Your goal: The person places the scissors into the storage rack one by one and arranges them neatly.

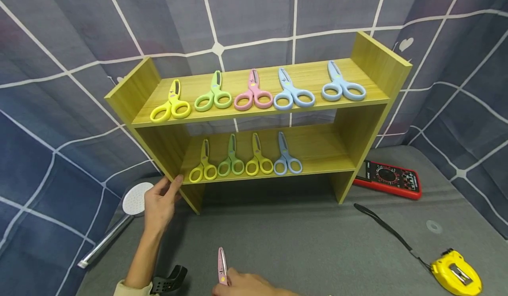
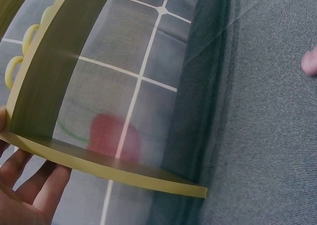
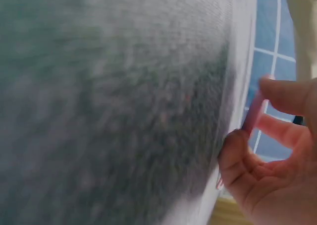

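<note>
A wooden two-tier shelf [image 1: 321,148] stands on the grey cloth. My left hand [image 1: 158,205] grips the lower part of its left side panel; in the left wrist view, fingers [image 2: 53,188] lie against the panel's outer face. At the bottom of the head view my right hand [image 1: 250,285] pinches pink scissors [image 1: 222,265], blades pointing toward the shelf, handles hidden. Along the upper board lie yellow scissors [image 1: 171,104], green scissors [image 1: 214,94], another pink pair [image 1: 253,91] and two blue pairs. The lower board carries two yellow pairs, a green pair [image 1: 232,158] and blue scissors [image 1: 285,157].
Left of the shelf lies a shower head [image 1: 136,198] with a chrome handle. A red multimeter [image 1: 390,179] is at the shelf's right foot. Nearer on the right rests a yellow tape measure [image 1: 456,273] with a black strap. Behind hangs a checked curtain [image 1: 258,13].
</note>
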